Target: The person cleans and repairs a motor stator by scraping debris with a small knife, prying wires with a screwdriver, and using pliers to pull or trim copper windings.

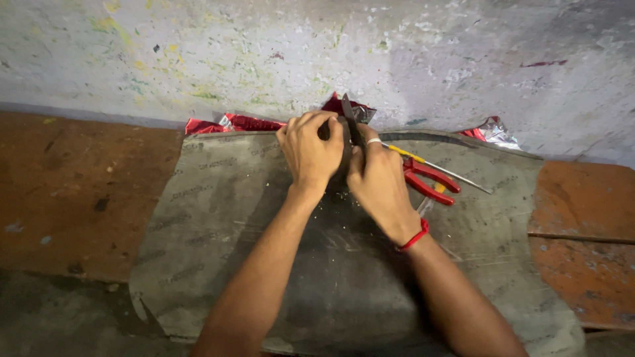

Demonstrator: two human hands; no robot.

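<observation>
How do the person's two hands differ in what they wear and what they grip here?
The right hand wears a pale ring and a red wrist thread; the left hand is bare. The right hand holds a dark blade-like tool pointing up; the left hand clasps a small dark piece, mostly hidden. Both meet over the grey sheet, near the red-handled pliers.

Dim, soft light; darker corners.

Matt grey fibre sheet (278, 251) mid-frame looks scuffed; pliers (430, 178) at centre right have glossy red plastic grips; crinkly shiny red foil (228, 123) up top; wall (463, 59) rough, paint-flecked.
</observation>
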